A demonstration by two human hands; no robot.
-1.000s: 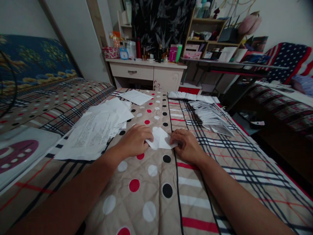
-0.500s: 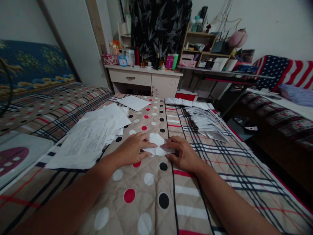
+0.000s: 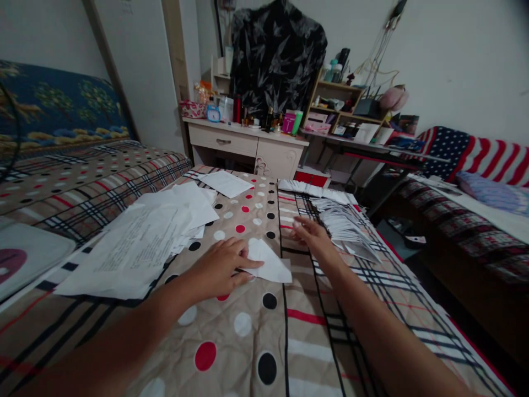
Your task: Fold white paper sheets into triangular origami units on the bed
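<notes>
A small folded white paper (image 3: 268, 264) lies on the quilted bed cover (image 3: 256, 342) in front of me. My left hand (image 3: 221, 270) rests on the paper's left edge with its fingers stretched flat, pressing it down. My right hand (image 3: 308, 231) is off the paper, reaching forward toward a fanned row of folded white papers (image 3: 345, 223) on the plaid part of the cover. Its fingers are spread and hold nothing, though they are blurred by motion.
A loose pile of printed sheets (image 3: 144, 237) lies to the left, and a single sheet (image 3: 225, 183) farther back. A white dresser (image 3: 248, 144) with bottles, a cluttered shelf and desk (image 3: 351, 118), and a second bed (image 3: 475, 193) stand beyond. The bed's edge drops off at the right.
My right hand has let go of the folded paper and moved forward and right toward the fanned papers. My left hand stays on the paper. The camera has tilted upward.
</notes>
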